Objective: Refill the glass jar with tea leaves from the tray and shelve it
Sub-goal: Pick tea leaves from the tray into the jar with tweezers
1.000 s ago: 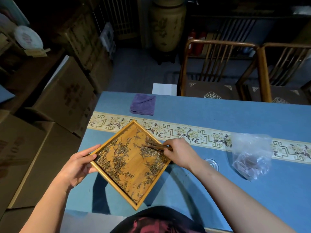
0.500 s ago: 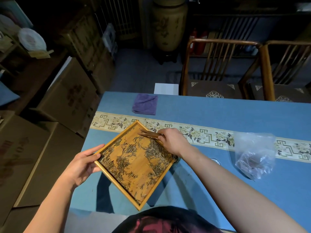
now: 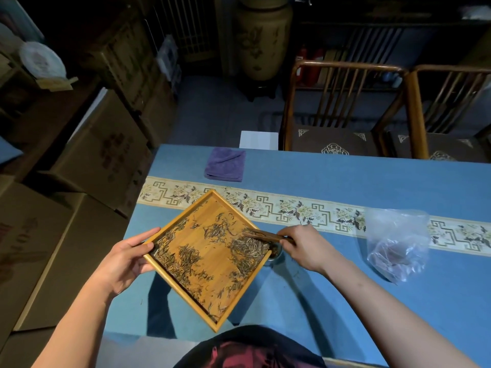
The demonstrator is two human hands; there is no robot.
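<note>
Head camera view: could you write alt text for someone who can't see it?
A person's left hand tilts a wooden tray of tea leaves over a blue table, while the right hand sweeps them with a wooden tool toward a jar at the tray's corner. A plastic bag and purple cloth lie nearby.

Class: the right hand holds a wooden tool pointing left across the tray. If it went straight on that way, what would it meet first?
Probably the tea leaves heaped by the tray's right corner, under the wooden tool held by the right hand; height above them is unclear.
</note>
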